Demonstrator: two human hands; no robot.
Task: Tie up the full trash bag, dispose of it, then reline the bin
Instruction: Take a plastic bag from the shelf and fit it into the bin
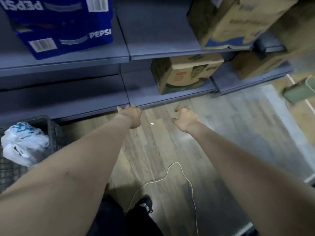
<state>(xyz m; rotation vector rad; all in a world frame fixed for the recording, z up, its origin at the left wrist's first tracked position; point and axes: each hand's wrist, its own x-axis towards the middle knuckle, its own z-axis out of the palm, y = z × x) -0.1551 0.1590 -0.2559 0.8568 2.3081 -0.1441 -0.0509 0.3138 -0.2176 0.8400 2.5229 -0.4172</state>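
Both hands were empty: the left hand (132, 115), mid-frame, was curled loosely, and the right hand (186, 119) beside it had fingers half bent, holding nothing. Both arms reached forward over a wood-look floor (170, 150). At the left edge of the frame, a white plastic bag (23, 142) sat in a dark crate (49, 132). Grey shelving (153, 51) across the top held a blue Pepsi carton (64, 26) and cardboard boxes (185, 74).
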